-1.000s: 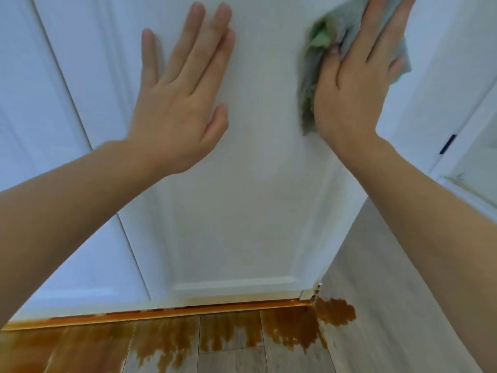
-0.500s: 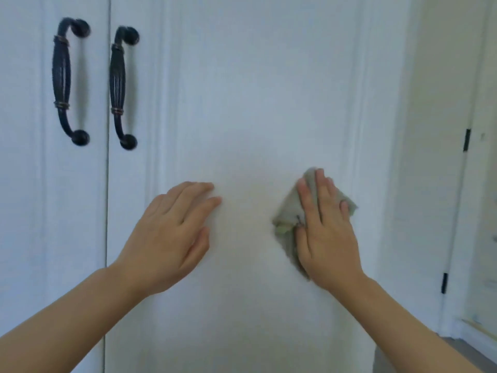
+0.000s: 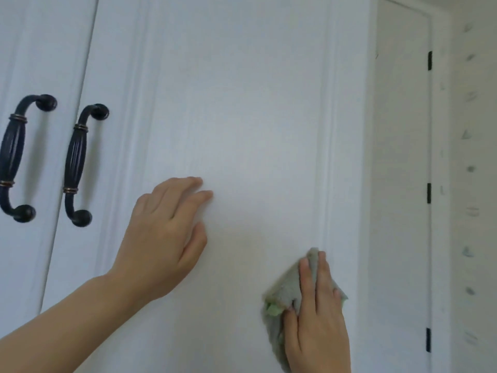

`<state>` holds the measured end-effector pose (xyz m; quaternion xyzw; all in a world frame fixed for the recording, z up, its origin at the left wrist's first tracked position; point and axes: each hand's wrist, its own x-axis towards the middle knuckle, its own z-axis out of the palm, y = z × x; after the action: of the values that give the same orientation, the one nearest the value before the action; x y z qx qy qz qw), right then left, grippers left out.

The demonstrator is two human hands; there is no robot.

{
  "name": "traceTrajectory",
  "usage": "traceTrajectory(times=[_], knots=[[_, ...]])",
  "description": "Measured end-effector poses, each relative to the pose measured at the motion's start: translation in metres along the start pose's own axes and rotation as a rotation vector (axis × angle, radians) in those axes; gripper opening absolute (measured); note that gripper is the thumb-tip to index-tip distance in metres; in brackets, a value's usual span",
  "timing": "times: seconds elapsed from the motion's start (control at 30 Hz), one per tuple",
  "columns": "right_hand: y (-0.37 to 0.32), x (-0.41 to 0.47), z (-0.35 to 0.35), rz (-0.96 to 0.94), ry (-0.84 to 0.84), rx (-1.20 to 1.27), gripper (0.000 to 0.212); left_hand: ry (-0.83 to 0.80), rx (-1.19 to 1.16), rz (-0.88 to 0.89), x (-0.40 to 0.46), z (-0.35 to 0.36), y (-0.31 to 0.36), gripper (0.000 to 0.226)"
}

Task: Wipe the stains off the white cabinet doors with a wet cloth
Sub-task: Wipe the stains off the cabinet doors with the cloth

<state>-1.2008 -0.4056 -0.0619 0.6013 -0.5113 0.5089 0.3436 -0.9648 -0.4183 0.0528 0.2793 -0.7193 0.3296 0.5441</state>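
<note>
Wiping is under way on the right-hand cabinet door (image 3: 242, 117): your right hand (image 3: 317, 319) lies flat on the cloth (image 3: 285, 292), its fingers (image 3: 322, 270) straight and pressing the grey-green fabric against the door rather than curling round it. The cloth sits low on the inset panel, just beside the raised moulding along the panel's right edge. Your left hand (image 3: 164, 238) rests on the same panel to the left of the cloth and well apart from it, fingers relaxed and extended, holding nothing; it looks to be steadying the door. As for progress, the panel above both hands reads as plain white, with no mark you can clearly pick out, and there is only a faint yellowish cast between your hands that may be a stain or just light; you cannot tell. So the visible upper part of this door seems either done or never dirty, while the strip under and below the cloth is the patch being worked now. The left-hand door (image 3: 32, 63), with its dark handle (image 3: 13, 157) beside this door's matching handle (image 3: 78, 162), shows only partly, and nothing reveals whether it has been wiped. Judging by that, at least one door likely remains to check.
</note>
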Motion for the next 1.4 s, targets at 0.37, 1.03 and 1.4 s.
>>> traceTrajectory(times=[0.37, 1.03, 1.4], knots=[[-0.057, 0.290, -0.058, 0.065, 0.050, 0.077, 0.064, -0.059, 0.163, 0.023, 0.222, -0.018, -0.025, 0.052], [-0.254, 0.588, -0.077, -0.421, -0.023, -0.035, 0.054, -0.181, 0.245, -0.172, 0.512, -0.166, -0.165, 0.054], [-0.163, 0.680, -0.133, -0.188, 0.112, -0.127, 0.054, -0.136, 0.210, 0.060, 0.579, -0.146, -0.140, 0.054]])
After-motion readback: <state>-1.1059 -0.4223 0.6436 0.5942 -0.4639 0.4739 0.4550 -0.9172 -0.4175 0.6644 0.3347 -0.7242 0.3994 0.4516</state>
